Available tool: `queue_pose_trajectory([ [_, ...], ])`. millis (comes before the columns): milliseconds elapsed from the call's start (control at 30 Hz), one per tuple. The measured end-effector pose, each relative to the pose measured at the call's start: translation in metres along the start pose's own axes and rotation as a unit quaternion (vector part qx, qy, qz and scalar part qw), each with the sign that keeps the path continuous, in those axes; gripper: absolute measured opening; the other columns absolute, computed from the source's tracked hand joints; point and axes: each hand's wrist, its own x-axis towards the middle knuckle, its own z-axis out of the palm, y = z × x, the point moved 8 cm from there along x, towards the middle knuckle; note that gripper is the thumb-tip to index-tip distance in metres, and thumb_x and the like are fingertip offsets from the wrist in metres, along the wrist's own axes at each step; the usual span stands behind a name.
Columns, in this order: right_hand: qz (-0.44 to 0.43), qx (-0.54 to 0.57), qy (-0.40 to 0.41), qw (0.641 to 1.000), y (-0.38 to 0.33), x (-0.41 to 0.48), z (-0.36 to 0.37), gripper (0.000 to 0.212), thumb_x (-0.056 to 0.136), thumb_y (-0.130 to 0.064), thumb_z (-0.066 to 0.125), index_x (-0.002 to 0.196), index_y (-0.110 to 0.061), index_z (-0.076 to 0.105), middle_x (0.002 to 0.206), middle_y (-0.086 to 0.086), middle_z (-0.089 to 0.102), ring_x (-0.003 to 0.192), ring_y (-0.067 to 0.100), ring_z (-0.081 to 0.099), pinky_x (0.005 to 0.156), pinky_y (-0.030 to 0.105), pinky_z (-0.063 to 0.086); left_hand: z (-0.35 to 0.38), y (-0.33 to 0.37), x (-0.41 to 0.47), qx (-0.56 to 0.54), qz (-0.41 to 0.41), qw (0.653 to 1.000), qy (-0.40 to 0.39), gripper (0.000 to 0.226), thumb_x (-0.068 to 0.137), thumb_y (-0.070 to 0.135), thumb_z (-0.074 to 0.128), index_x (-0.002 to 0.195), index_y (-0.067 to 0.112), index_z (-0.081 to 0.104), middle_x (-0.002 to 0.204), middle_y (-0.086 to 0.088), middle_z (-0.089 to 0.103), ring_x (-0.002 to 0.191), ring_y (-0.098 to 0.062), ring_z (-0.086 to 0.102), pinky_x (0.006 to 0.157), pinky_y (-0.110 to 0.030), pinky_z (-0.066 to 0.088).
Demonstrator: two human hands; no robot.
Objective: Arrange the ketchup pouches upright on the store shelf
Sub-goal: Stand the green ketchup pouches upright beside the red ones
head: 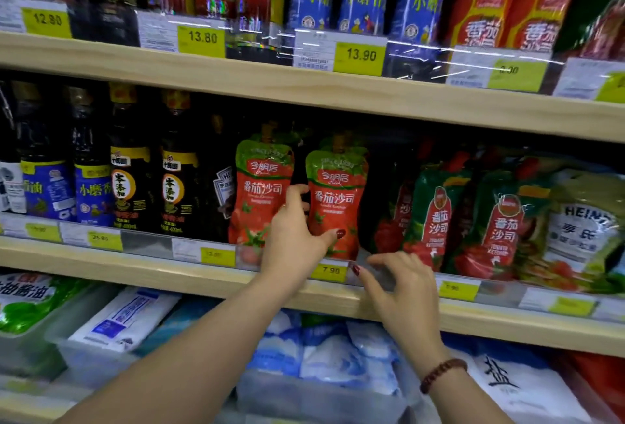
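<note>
Two upright ketchup pouches (260, 193), left grip (292, 237) on one, right grip (402, 288) nearby.

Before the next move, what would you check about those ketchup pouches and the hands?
1. Left pouch stands upright: ok.
2. Right pouch stands upright: ok.
3. Left hand has a firm hold on the right pouch: cannot tell.
4. Right hand free, holding nothing: ok.
5. Green pouches further right stand straight: not ok, they look tilted.
</note>
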Motion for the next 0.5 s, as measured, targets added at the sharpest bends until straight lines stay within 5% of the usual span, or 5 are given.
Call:
queue_pose_trajectory([
  [133,0.016,0.011,0.026,0.999,0.0046,-0.0011,0.0047,0.011,0.076,-0.025,0.074,0.078,-0.02,0.064,0.074,-0.01,0.059,0.074,0.014,0.051,0.069,0.023,0.026,0.001,-0.0003,-0.0009,0.034,0.004,0.999,0.032,0.076,0.065,0.03,0.083,0.118,0.037,0.029,0.095,0.012,0.055,0.082,-0.009,0.059,0.073,-0.033,0.054],
  [500,0.002,0.015,0.045,0.999,-0.0002,-0.0074,0.0009,0.009,0.077,-0.023,0.073,0.081,-0.02,0.065,0.077,-0.007,0.063,0.077,0.015,0.054,0.075,0.023,0.031,0.0031,-0.0016,-0.0041,0.033,0.032,0.998,0.051,0.075,0.065,0.031,0.083,0.119,0.034,0.031,0.102,0.01,0.055,0.092,-0.01,0.059,0.073,-0.027,0.052],
])
